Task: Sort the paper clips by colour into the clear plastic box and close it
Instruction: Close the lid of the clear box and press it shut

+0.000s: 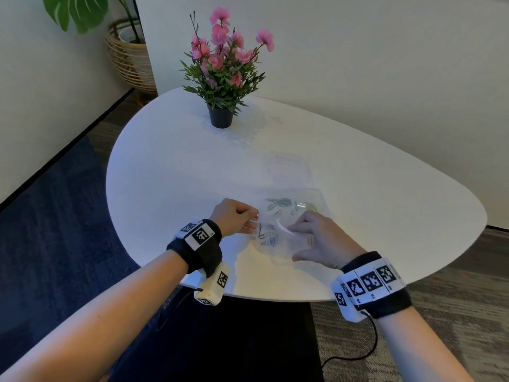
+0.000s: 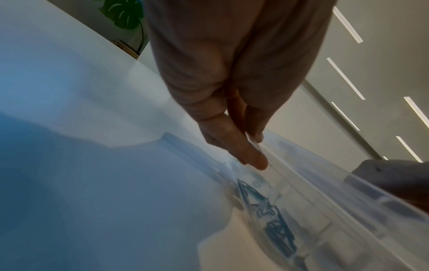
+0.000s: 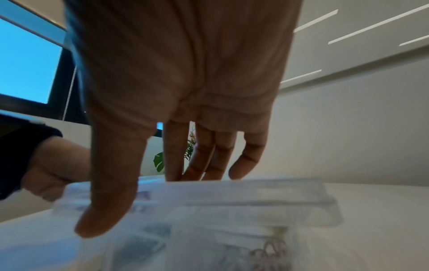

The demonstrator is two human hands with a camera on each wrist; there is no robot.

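Note:
The clear plastic box [image 1: 321,194] sits near the front of the white table [image 1: 170,172]. Its compartments hold blue paper clips [image 1: 268,237], green clips [image 1: 279,202] and a few yellow ones [image 1: 311,207]. My left hand [image 1: 254,216] pinches the box's left rim between thumb and fingers. In the left wrist view that hand [image 2: 253,146] is on the clear edge, with the blue clips [image 2: 276,225] just below. My right hand [image 1: 294,244] spans the box from above. In the right wrist view that hand [image 3: 148,199] grips the blurred lid [image 3: 255,190], thumb on the near side, fingertips hidden behind the far edge.
A black pot of pink flowers [image 1: 220,117] stands at the table's far side. A faint clear plastic shape [image 1: 289,166] lies just behind the box. The table's curved front edge [image 1: 261,297] is close under my wrists. A wicker planter [image 1: 129,56] stands on the floor, far left.

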